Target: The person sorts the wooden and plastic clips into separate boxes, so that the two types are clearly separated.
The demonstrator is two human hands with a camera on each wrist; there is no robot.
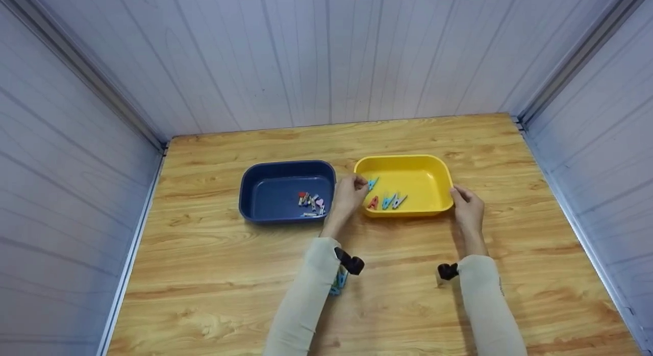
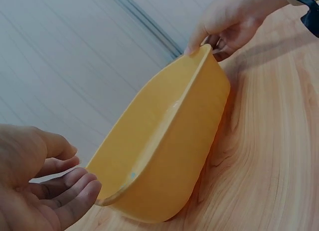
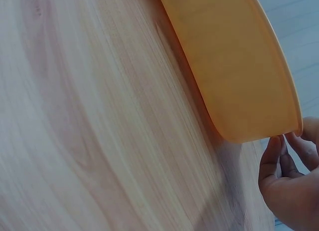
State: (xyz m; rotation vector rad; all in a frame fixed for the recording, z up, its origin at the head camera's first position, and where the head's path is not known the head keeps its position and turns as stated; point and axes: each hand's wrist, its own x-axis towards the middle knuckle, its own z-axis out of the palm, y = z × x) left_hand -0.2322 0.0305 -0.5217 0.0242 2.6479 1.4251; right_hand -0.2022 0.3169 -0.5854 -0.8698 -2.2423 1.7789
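Observation:
A yellow plastic bin [image 1: 416, 180] stands on the wooden table, a red, a blue and a grey clothespin [image 1: 399, 201] lying near its front wall. Another blue clothespin [image 1: 373, 183] shows inside the left end, just beyond my left fingertips. My left hand [image 1: 350, 193] is at the bin's left rim with fingers loosely bent; in the left wrist view a gap separates thumb and fingers, and nothing is between them. At the opposite end, my right hand [image 1: 468, 209] pinches the rim between thumb and fingers, as the right wrist view shows at the bin's corner [image 3: 249, 111].
Left of the yellow bin is a dark blue bin [image 1: 265, 193] holding several small wooden clips [image 1: 312, 202] with coloured decorations. More blue and green clothespins [image 1: 338, 282] lie on the table, partly hidden under my left forearm. Pale panel walls [image 1: 326, 60] enclose the table.

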